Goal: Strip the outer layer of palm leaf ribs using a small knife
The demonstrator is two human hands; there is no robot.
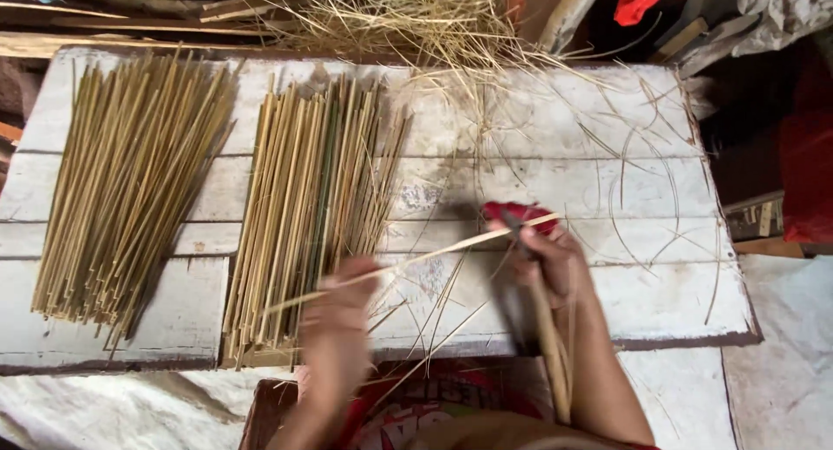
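My left hand (340,304) and right hand (542,257) both grip the bamboo strip (416,261); a slipping knife (512,217) could nick my fingers.

light: soft daylight | shadows: faint | blur: hands (347,311) motion-smeared

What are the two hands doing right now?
Left hand: closed, holding a thin bamboo strip.
Right hand: closed on a knife, its blade against the strip.
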